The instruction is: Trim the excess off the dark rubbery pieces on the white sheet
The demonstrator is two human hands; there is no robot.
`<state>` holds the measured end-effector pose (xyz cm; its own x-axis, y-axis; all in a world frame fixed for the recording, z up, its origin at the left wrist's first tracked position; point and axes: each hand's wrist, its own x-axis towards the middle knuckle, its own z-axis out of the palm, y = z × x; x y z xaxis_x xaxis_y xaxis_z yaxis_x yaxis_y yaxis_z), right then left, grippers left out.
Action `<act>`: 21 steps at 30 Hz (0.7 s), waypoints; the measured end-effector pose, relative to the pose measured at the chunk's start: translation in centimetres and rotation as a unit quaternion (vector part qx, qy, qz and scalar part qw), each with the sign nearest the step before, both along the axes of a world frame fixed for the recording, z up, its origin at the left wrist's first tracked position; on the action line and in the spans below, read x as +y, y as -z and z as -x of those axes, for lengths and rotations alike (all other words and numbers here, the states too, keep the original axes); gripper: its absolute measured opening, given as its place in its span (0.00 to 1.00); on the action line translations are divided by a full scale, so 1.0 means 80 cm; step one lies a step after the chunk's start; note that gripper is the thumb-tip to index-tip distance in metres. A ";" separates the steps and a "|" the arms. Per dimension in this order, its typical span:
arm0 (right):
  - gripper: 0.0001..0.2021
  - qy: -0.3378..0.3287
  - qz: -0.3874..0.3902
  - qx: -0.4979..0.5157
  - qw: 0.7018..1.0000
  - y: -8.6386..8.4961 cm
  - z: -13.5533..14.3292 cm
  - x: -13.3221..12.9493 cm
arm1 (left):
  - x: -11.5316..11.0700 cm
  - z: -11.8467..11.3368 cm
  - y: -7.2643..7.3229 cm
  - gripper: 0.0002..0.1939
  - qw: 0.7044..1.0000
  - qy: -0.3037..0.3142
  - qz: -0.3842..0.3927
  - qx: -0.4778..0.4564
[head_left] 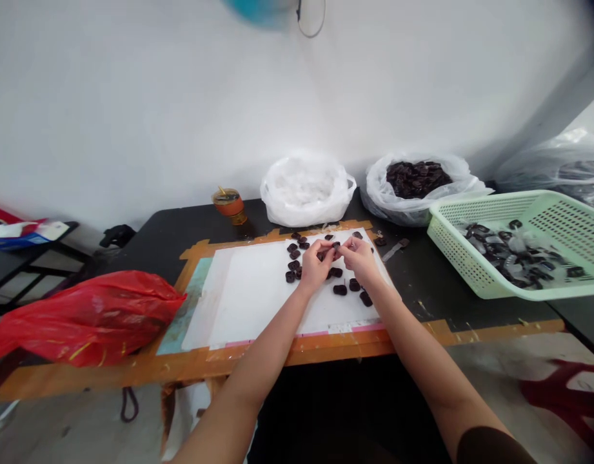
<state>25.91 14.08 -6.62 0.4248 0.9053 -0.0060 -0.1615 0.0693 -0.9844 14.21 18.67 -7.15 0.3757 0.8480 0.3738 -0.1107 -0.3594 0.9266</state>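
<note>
While both hands meet over the white sheet (248, 290), clock read from them with 12 at the wall: small dark piece (336, 246) sits between the fingertips, above the sheet's far right part. Left hand (318, 263) grip pinched nearly closed on it; right hand (357, 256) grip also pinched at it, fingertips almost together. Can't tell whether the right also has a smaller part. Main risk, my read: piece is tiny, fingers crowd it, so a slip drops it among the lookalike loose pieces (340, 290) at 5, 6 and 9 and it gets mixed up. Wrists sit low, so a forearm sweep could drag the 5–6 bunch toward the taped near edge (345, 350) at 6. Cup (229, 205) at 10 could tip if the left arm swings wide. Room: bare sheet at 8 is the best clear patch; black tabletop (436, 283) opens at 4. Tight at 11, white bag (304, 209), and 1–2, bag of dark pieces (417, 179). Basket (471, 274) rim limits travel at 3.
</note>
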 end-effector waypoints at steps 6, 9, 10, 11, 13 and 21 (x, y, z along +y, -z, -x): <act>0.09 0.009 -0.013 -0.003 1.000 0.005 0.003 0.001 | 0.000 0.001 0.001 0.05 1.000 -0.001 -0.024 -0.003; 0.10 0.012 -0.014 -0.003 1.000 0.005 0.003 0.002 | 0.002 0.002 0.002 0.07 0.999 0.005 -0.032 0.002; 0.10 0.011 -0.014 -0.004 1.000 0.005 0.003 0.001 | 0.002 0.002 0.002 0.07 1.000 0.008 -0.026 0.003; 0.10 0.008 -0.014 -0.005 1.000 0.004 0.002 0.001 | 0.002 0.002 0.003 0.08 1.000 0.012 -0.012 0.001; 0.10 0.000 -0.016 -0.001 1.000 0.003 0.001 0.000 | 0.002 0.002 0.003 0.10 0.999 0.031 0.033 -0.016; 0.11 0.021 -0.032 -0.015 0.999 0.000 0.004 0.002 | 0.001 0.001 0.000 0.13 0.992 0.046 0.108 -0.049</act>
